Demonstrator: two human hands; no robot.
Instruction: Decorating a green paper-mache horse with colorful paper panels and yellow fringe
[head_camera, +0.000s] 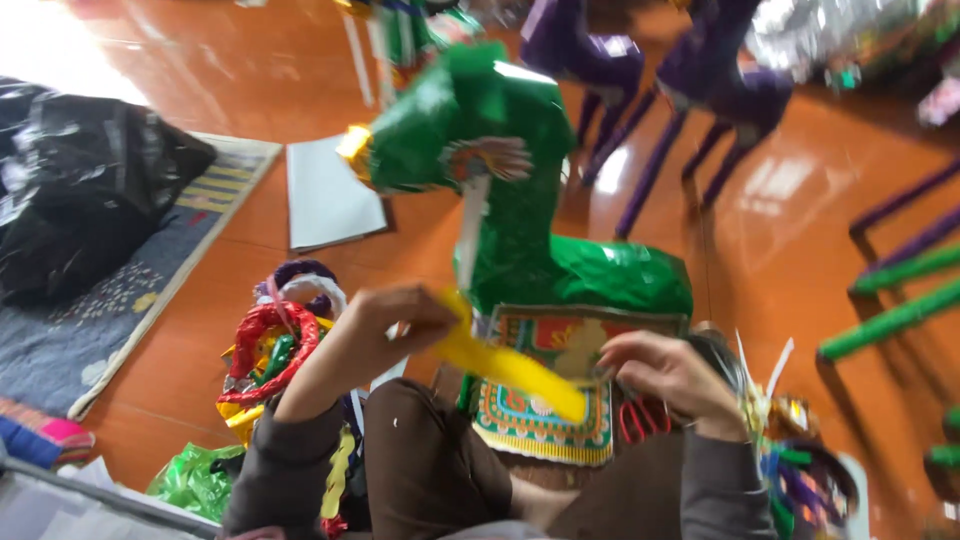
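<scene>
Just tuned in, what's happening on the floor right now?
A person sits on the orange floor with a green foil animal figure standing in front of them. The left hand and right hand hold a yellow strip stretched between them, just in front of the patterned panel on the figure's side. Purple figures stand behind; coloured foil scraps lie to the left.

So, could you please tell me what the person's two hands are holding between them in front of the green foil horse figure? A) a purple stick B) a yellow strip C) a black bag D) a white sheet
B: the left hand and right hand stretch a yellow strip between them, in front of the green foil horse figure.
</scene>
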